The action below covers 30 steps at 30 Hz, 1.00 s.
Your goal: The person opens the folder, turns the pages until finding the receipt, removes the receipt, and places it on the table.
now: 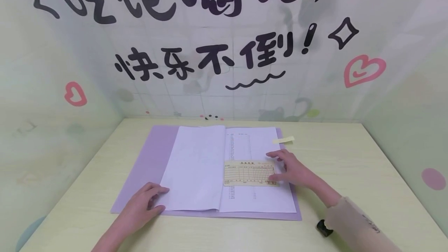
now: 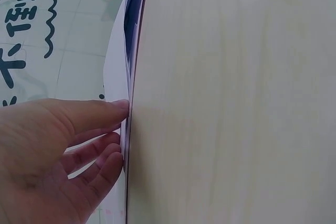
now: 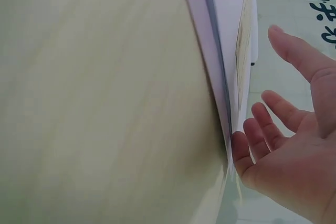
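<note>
A lilac folder (image 1: 144,170) lies open on the table with white sheets inside. Its left page (image 1: 196,166) looks blank, while printed columns run down the right page (image 1: 260,201). On that right page lies a cream printed form slip (image 1: 245,173). My right hand (image 1: 292,170) is over the slip's right end, thumb at its edge and fingers spread apart; the right wrist view shows the little finger beside the folder's edge. At the left page's lower left corner, my left hand (image 1: 141,204) rests with loosely bent fingers, its thumb tip (image 2: 122,106) at the paper's edge.
A pale yellow sticky tab (image 1: 284,140) sticks out from the right page's upper edge. Close to the right sleeve (image 1: 357,221) is a small black object (image 1: 324,228). Behind the light wooden table (image 1: 367,174) hangs a pale sheet (image 1: 168,100) with black characters and pink hearts.
</note>
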### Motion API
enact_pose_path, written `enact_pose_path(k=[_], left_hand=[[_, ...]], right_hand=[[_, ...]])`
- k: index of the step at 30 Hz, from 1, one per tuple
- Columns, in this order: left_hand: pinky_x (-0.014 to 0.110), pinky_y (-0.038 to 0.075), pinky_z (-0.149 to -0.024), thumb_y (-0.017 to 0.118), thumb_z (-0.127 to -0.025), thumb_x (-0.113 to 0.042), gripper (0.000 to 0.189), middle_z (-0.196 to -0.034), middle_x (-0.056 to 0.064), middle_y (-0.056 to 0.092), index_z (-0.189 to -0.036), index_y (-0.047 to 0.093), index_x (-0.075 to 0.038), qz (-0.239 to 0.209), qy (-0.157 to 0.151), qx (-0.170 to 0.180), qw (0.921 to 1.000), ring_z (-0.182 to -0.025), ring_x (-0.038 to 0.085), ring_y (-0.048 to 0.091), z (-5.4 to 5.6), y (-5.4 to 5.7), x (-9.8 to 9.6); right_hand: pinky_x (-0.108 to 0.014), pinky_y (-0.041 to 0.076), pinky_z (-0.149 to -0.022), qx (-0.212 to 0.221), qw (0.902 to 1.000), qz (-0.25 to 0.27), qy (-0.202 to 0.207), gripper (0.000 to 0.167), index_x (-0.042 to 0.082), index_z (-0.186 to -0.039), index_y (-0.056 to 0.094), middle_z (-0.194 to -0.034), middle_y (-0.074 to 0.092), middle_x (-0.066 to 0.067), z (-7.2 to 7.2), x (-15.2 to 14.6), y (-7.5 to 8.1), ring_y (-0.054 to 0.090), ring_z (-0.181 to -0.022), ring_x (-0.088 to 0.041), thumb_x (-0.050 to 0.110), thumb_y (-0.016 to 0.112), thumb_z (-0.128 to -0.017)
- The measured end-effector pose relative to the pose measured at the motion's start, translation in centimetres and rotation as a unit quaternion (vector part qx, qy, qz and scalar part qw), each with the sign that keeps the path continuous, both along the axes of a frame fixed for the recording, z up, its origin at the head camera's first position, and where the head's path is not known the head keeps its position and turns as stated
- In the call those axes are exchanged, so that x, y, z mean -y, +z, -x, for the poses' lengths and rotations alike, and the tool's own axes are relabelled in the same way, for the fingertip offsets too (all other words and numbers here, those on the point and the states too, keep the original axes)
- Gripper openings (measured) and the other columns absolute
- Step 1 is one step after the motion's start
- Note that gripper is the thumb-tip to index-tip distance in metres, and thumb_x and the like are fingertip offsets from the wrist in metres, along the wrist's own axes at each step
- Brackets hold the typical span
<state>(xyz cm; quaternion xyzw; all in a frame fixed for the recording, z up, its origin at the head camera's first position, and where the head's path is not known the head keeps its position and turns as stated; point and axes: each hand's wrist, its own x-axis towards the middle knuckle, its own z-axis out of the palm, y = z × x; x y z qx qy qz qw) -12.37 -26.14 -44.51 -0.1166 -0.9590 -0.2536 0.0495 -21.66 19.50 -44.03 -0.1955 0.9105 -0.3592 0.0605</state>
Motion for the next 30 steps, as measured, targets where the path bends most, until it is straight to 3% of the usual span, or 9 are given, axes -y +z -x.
enact_pose_path(k=[5,14,30], left_hand=[[0.019,0.047,-0.07,0.083,-0.074,-0.006,0.039,-0.108,-0.004,0.061,-0.11,0.071,-0.015,-0.002,0.0,-0.002,1.0,-0.083,0.001,0.048,0.0,-0.1,0.0],[0.019,0.048,-0.07,0.083,-0.074,-0.007,0.039,-0.108,-0.004,0.061,-0.111,0.071,-0.016,-0.002,-0.002,-0.005,1.0,-0.083,0.001,0.047,0.0,-0.2,0.1],[0.019,0.047,-0.069,0.083,-0.073,-0.005,0.04,-0.107,-0.004,0.061,-0.11,0.071,-0.014,0.0,-0.014,-0.037,0.9992,-0.082,0.0,0.047,0.0,-0.4,0.1]], right_hand=[[-0.043,0.041,-0.097,0.027,0.9994,-0.019,0.011,0.084,0.008,-0.142,0.049,-0.134,0.048,-0.019,0.1,-0.8,-0.2,0.045,-0.119,-0.033,0.034,0.088,-0.071],[-0.042,0.038,-0.101,0.088,0.9957,-0.009,0.028,0.084,0.011,-0.143,0.047,-0.134,0.042,-0.018,0.6,-1.8,-0.4,0.041,-0.117,-0.029,0.03,0.087,-0.073],[-0.046,0.039,-0.102,0.058,0.9977,-0.021,0.027,0.076,0.009,-0.135,0.051,-0.133,0.043,-0.018,0.3,-1.4,-0.6,0.043,-0.117,-0.03,0.028,0.088,-0.072]])
